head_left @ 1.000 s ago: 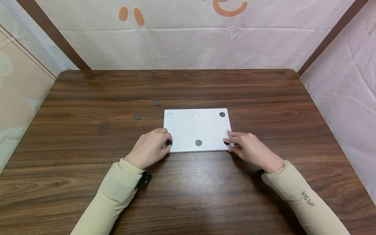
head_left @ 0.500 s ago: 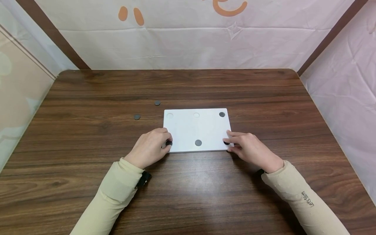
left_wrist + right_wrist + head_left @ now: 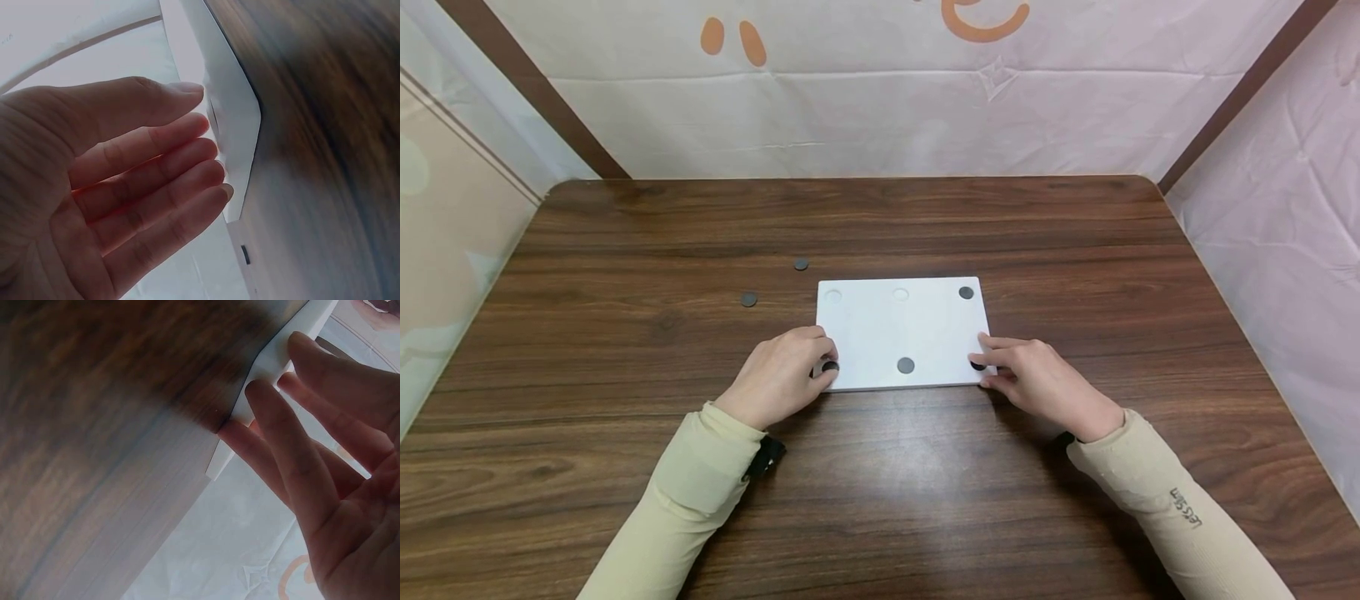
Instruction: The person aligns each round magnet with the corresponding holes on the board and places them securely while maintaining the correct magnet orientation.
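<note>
- The white board [image 3: 917, 327] lies flat on the wooden table [image 3: 880, 508], near mid-frame in the head view.
- Dark discs fill its upper-right recess [image 3: 966, 292] and lower-centre recess [image 3: 906, 365]; the upper-left recess [image 3: 832, 296] and upper-centre recess [image 3: 900, 294] are unfilled.
- The left hand [image 3: 780, 373] has thumb and forefinger bent round the lower-left disc [image 3: 830, 367]; how firmly, I cannot tell.
- The right hand [image 3: 1043, 380], fingers spread and fairly straight, touches the board's right edge beside the lower-right disc [image 3: 977, 365], grasping nothing.
- The step in hand looks like seating the lower-left disc while steadying the board.
- Next seems to call for releasing it, then reaching up-left for a loose disc [image 3: 748, 299] or its neighbouring disc [image 3: 801, 264].
</note>
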`<state>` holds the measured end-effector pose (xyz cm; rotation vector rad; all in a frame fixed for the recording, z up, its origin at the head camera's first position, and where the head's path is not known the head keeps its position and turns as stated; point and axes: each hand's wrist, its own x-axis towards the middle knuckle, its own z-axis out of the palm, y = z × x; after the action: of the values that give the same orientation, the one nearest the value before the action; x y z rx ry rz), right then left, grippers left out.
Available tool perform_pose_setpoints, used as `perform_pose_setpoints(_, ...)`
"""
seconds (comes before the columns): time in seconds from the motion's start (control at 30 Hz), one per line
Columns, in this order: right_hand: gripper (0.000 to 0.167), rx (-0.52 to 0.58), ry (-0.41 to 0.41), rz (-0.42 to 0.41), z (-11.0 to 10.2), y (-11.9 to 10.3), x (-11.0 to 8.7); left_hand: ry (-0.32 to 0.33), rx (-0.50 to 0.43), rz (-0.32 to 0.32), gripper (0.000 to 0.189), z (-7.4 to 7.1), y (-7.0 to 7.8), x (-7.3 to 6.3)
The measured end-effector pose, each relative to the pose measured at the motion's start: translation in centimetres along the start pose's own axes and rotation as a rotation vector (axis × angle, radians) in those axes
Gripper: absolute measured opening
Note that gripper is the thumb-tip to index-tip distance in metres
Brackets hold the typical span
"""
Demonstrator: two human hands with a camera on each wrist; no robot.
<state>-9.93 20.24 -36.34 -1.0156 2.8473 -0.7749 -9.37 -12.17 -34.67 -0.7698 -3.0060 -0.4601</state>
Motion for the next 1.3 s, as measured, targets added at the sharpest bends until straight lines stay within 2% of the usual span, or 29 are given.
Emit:
perform_pose_setpoints(0.23,0.028,0.0,-0.003,0.004,0.0,0.0,0.0,-0.006,-0.004,-0.014,0.004,-0.1,-0.1,0.2)
perform_pose_setpoints(0.47,0.027,0.002,-0.006,0.01,0.0,-0.1,0.0,0.012,-0.004,-0.034,0.011,-0.2,-0.7,0.5)
perform_pose_setpoints(0.8,0.027,0.007,0.006,0.002,0.1,0.0,-0.1,0.052,0.001,-0.122,0.009,-0.3,-2.7,0.8)
perform_pose_setpoints(0.97,0.027,0.006,0.011,0.0,0.1,0.0,-0.1,0.036,-0.021,-0.172,0.01,-0.5,-3.6,0.7)
perform_pose_setpoints(1.3,0.028,-0.001,0.001,0.008,0.0,0.0,0.0,0.029,-0.016,-0.22,0.013,-0.8,-4.8,0.9)
